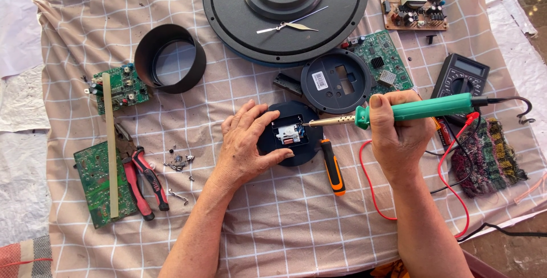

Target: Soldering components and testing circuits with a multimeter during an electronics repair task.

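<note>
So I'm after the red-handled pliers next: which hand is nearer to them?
Left. The left hand rests on the small round black module, just right of the red-handled pliers. The right hand holds the green soldering iron, farther right.

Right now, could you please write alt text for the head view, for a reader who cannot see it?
The right hand points a green soldering iron at a small dark round module, which the left hand steadies on a checked cloth. Around lie circuit boards, red pliers, a multimeter and a large clock back.
</note>
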